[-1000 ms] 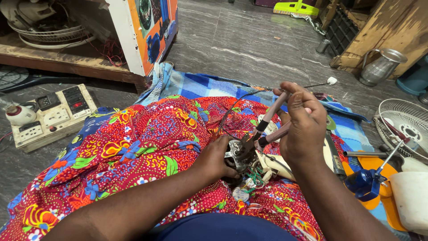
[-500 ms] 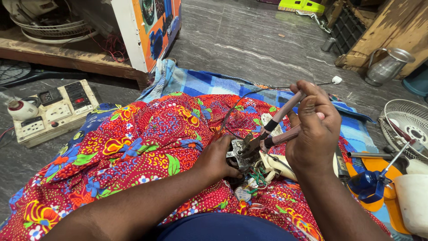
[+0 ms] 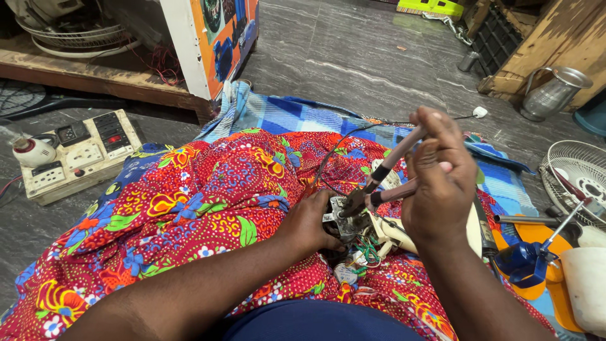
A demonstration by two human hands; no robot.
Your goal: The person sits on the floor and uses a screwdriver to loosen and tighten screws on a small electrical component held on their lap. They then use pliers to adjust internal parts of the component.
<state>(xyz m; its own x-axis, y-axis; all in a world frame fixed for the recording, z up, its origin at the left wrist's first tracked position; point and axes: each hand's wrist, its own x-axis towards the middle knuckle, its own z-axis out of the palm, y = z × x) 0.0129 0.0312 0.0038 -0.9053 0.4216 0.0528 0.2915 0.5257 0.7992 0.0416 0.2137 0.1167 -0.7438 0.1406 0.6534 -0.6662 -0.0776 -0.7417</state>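
So the right hand (image 3: 442,183) was clamped around two pinkish probe-like tools (image 3: 394,170) with black collars, both angled down so their tips sat on the small wired electrical part (image 3: 347,221) lying on the red floral cloth (image 3: 189,189) over the lap. The left hand (image 3: 309,224) was closed on that part from the near side, pinning it in place against the cloth. Green and white wires spilled out just below it.

Compared with a second before, honestly not much had shifted: the camera had leaned in and swung a bit, so everything looked bigger, but the probes had stayed on pretty much the same spot and the left hand's grip hadn't let go. My read is that the contact was being held steady on one point rather than hopping around the part.

Around it: a white switch-and-socket board (image 3: 82,155) sat on the floor off to the left, a steel jug (image 3: 555,91) stood far right, a fan guard (image 3: 581,173) lay near the right edge, and a blue-handled tool (image 3: 524,262) rested just beside the right forearm.
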